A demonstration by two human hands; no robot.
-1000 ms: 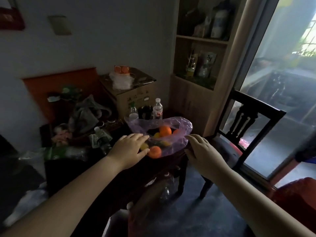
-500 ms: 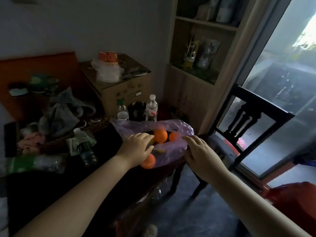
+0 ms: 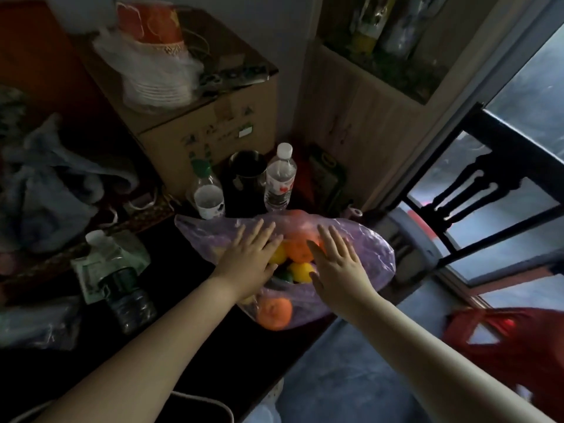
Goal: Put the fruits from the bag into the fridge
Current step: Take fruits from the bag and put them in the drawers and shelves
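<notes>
Left hand (image 3: 250,261) and right hand (image 3: 338,265) rest, fingers (image 3: 257,232) spread flat, on the purple bag (image 3: 370,248); grip its sides firmly, minding the orange (image 3: 274,312) at its near end.

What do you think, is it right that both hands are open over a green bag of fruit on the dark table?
Not quite: the bag is purple, not green. The head view shows the left hand and right hand open over the purple bag of fruit on the dark table.

Cluttered home: chair (image 3: 476,190), shelf (image 3: 381,56), table (image 3: 189,331)
</notes>
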